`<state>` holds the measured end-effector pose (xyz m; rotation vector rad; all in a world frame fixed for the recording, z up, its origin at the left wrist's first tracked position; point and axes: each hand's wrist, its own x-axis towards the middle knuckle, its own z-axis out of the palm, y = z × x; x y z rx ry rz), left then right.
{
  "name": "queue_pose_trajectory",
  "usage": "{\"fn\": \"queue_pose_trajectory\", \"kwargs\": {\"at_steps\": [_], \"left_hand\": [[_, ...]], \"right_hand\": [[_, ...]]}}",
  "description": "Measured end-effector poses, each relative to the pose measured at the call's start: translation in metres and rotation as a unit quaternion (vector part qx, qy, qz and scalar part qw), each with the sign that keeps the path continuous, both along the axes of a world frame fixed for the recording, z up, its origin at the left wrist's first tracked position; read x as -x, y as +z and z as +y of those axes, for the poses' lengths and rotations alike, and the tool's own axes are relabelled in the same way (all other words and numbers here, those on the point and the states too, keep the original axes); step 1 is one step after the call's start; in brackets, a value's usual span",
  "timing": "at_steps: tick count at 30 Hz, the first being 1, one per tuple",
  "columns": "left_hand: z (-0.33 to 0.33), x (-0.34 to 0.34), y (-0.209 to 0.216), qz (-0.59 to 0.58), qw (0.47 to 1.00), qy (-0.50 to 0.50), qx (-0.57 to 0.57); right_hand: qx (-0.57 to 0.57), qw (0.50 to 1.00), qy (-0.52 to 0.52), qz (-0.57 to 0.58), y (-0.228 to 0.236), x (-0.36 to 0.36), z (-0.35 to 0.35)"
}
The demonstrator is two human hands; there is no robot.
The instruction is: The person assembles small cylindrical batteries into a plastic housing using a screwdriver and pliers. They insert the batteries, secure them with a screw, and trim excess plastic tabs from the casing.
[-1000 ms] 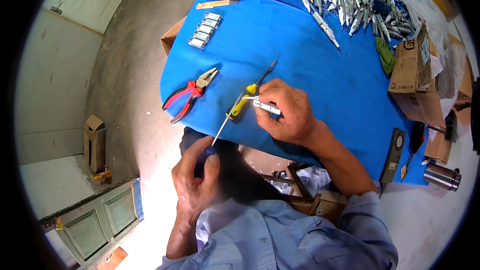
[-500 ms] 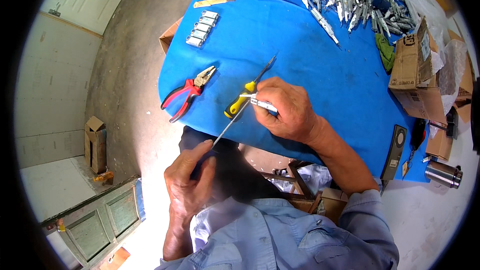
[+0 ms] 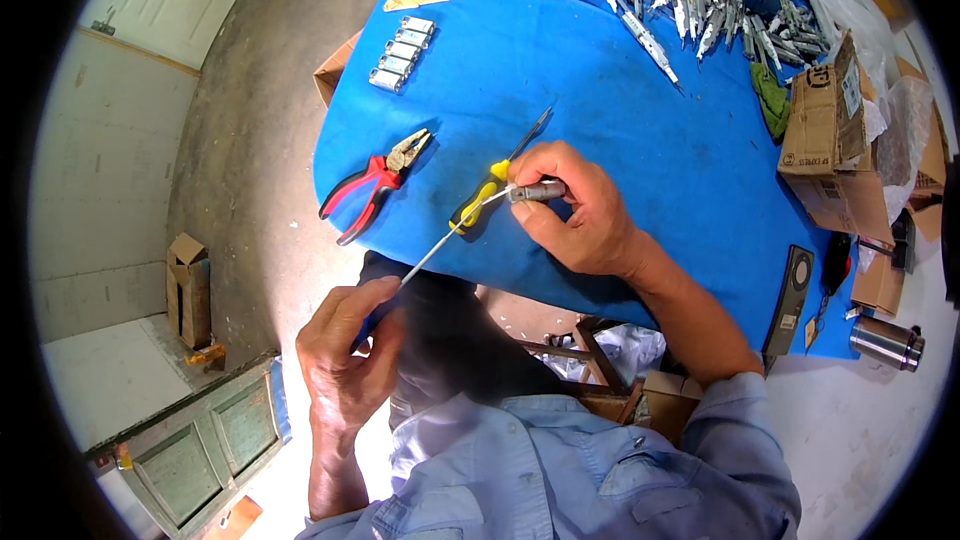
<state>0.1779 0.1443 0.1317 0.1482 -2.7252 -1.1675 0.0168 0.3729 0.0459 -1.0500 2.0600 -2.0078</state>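
Observation:
My left hand [image 3: 345,355] is closed round the blue handle of a screwdriver [image 3: 440,247], whose long thin shaft points up and to the right. My right hand [image 3: 585,215] pinches a small grey metal cylinder [image 3: 538,192] between thumb and fingers. The shaft's tip meets the cylinder's left end; whether it is inside cannot be made out. Just left of my right hand, a yellow-and-black screwdriver [image 3: 466,214] lies on the blue cloth [image 3: 600,90]. Farther left are red-and-black pliers [image 3: 372,190] with their jaws pointing away from me.
Several small silvery blocks [image 3: 402,52] stand in a row behind the pliers, near a yellowish-handled tool [image 3: 420,1]. A heap of slim grey-white parts [image 3: 710,20] covers the far right. Cardboard boxes [image 3: 815,140], a flat grey tool [image 3: 790,300] and a steel cup [image 3: 887,344] line the right side.
My left hand has moved left and slightly down with the screwdriver. My right hand has turned its piece, so a grey side shows instead of a white one.

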Motion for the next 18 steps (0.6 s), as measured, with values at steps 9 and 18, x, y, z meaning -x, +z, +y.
{"fn": "queue_pose_trajectory", "kwargs": {"at_steps": [9,18], "left_hand": [[-0.004,-0.007,0.001,-0.007,0.998,0.012,-0.059],[-0.001,-0.038,0.004,-0.020,0.996,0.033,-0.084]], "right_hand": [[0.067,0.942,0.139,-0.299,0.002,0.010,0.011],[-0.001,0.944,0.120,-0.306,0.029,-0.018,-0.003]]}}
